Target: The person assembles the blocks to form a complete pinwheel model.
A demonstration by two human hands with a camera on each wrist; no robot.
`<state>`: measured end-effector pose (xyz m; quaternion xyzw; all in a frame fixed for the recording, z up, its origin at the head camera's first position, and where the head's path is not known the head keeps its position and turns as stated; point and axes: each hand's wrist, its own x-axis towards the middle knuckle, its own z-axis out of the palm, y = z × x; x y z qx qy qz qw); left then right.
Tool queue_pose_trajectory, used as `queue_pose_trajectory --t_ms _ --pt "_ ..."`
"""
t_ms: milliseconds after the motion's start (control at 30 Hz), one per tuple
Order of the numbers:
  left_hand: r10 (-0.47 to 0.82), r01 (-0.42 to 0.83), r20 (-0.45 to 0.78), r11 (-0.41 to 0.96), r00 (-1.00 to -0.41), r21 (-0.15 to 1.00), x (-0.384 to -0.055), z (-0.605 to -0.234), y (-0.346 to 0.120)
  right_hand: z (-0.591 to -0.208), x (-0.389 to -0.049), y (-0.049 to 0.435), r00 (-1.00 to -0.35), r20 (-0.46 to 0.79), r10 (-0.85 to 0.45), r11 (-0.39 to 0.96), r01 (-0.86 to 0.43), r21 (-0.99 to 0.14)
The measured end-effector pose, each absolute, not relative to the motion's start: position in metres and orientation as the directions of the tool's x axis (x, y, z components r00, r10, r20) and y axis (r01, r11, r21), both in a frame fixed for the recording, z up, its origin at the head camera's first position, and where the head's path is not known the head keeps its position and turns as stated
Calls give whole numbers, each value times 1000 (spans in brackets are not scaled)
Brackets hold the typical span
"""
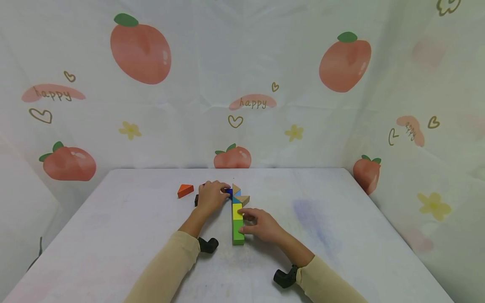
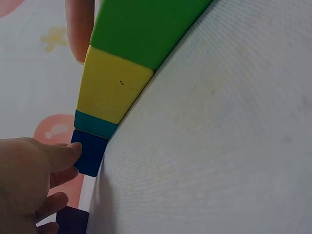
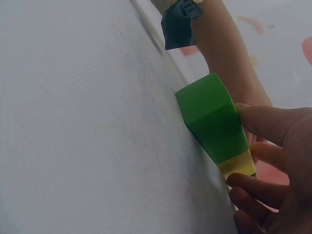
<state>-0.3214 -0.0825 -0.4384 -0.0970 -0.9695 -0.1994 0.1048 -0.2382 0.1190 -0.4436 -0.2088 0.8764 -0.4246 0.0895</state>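
In the head view a row of toy blocks runs away from me: a green block (image 1: 238, 237) nearest, then a yellow block (image 1: 236, 210), then a teal triangular block (image 1: 235, 200). Beyond these, my left hand (image 1: 212, 197) pinches a dark blue block (image 2: 90, 156) at the row's left side, thumb on its face. My right hand (image 1: 264, 226) lies along the row's right side, thumb at the green block and fingertips at the yellow one. Wooden triangular blocks (image 1: 244, 200) and a light blue piece (image 1: 238, 193) sit at the far end.
An orange-red triangular block (image 1: 185, 190) lies left of my left hand. A dark block (image 1: 196, 200), partly hidden, is close by that hand. Everything rests on a white-covered table (image 1: 113, 235) with a fruit-print curtain (image 1: 197, 84) behind it.
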Motion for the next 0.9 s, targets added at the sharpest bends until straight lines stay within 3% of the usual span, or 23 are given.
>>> queue_pose_trajectory --t_ms 900 --pt "130 300 399 865 -908 401 -322 -438 -117 -444 -238 117 -907 -14 -421 565 -251 -786"
